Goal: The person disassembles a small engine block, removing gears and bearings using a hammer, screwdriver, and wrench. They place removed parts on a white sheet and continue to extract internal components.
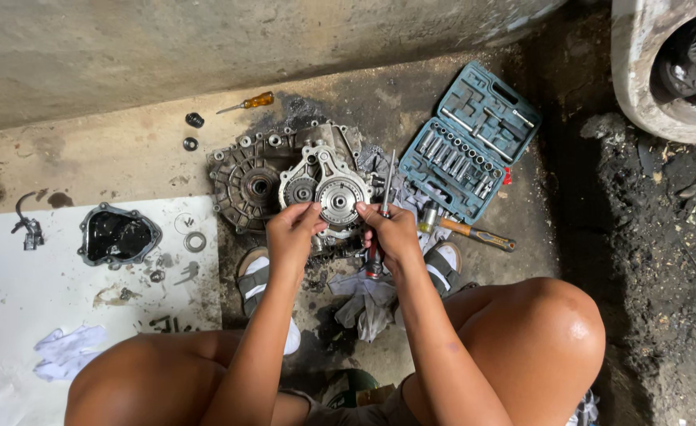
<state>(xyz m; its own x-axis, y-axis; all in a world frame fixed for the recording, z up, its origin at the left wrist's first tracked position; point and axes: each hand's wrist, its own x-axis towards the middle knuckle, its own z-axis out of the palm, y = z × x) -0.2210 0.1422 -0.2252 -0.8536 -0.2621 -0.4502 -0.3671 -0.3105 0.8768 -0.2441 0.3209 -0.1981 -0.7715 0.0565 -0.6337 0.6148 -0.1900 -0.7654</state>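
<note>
1. Hiding much of the near floor, the person's bare knees and forearms fill the bottom of the view; the big tub [640, 71] at far right is cut off by the edge, its dark contents hard to make out
2. Sitting on the oily concrete in the middle, the gearbox housing [249, 177] carries a gear plate [328, 185] right in front of both hands
3. At far right of it lies an open blue socket set [474, 142], with a hammer [474, 233] just near of it
4. On the white sheet [16, 292] at left rests a black cover [117, 235]
5. The left hand [291, 233] pinches the plate's near edge with curled fingers
6. The right hand [391, 230] touches the plate while closed round a red-handled screwdriver [379, 225]
7. An orange screwdriver [247, 102] lies far back
</note>
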